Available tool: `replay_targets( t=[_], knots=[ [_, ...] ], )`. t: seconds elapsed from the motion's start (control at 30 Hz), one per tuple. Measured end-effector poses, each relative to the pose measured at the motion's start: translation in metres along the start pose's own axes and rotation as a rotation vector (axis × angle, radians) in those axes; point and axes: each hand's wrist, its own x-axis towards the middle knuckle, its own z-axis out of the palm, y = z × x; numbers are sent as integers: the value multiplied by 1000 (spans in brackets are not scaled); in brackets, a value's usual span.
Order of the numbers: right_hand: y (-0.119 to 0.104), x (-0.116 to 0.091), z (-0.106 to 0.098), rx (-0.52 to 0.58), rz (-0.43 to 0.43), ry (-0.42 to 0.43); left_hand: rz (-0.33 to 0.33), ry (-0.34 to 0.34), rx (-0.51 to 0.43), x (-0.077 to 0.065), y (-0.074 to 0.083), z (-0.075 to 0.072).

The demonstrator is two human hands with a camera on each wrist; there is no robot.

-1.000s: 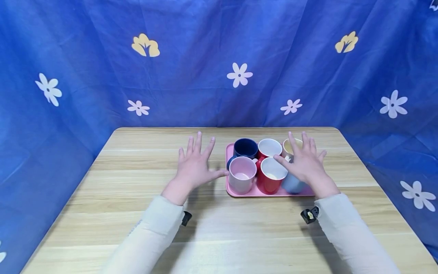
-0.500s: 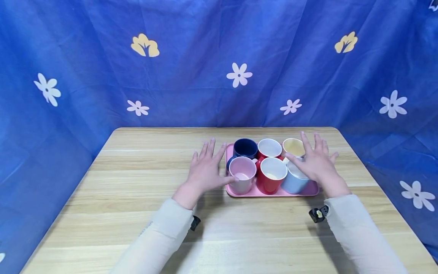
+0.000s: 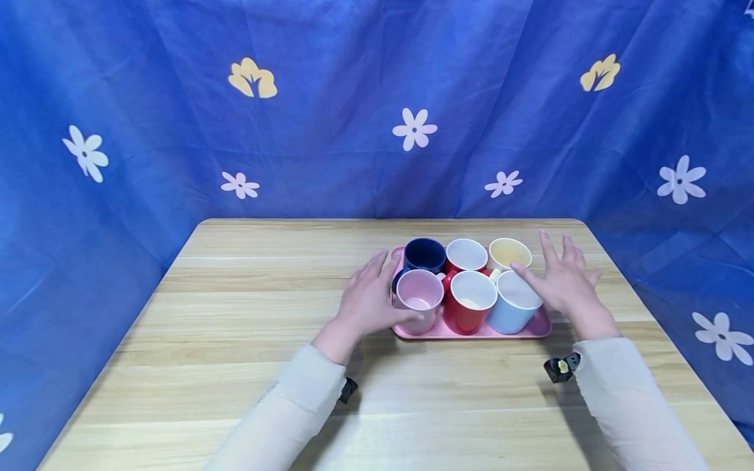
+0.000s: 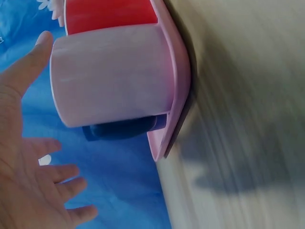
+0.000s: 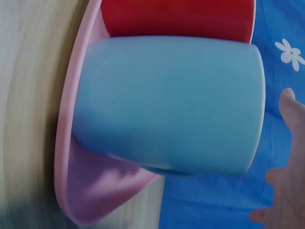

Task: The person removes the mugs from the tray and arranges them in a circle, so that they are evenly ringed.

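Navy mug point(image 3: 425, 253) partly behind lt. pink mug point(image 3: 421, 297)

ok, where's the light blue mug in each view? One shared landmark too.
Head: light blue mug right of centre, front row, right end of the pink tray.
Left wrist: not in it.
Right wrist: large, mid-picture, just below the front red mug.
Landmark: pink tray, in all three.

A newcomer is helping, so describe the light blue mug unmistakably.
On the wooden table is a pink tray with two rows of mugs. The light blue mug ends the near row on the person's right, beside a red mug; no other mug is pale blue.
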Motion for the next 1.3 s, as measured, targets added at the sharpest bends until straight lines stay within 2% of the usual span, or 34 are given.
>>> replay_targets(
  t=[0.17, 0.47, 0.73, 1.1, 1.3],
  knots=[
    [8, 0, -1, 18, 29, -12, 27, 56, -86, 1, 0, 8],
    [25, 0, 0, 77, 64, -30, 40, 115, -245, 2, 0, 17],
    [41, 3, 5, 137, 86, -61, -27, 137, -378, 1, 4, 26],
    [58, 1, 16, 234, 91, -73, -50, 184, -420, -1, 7, 34],
    [66, -1, 23, 300, 112, -113, -64, 208, -446, -1, 7, 39]
  ],
)
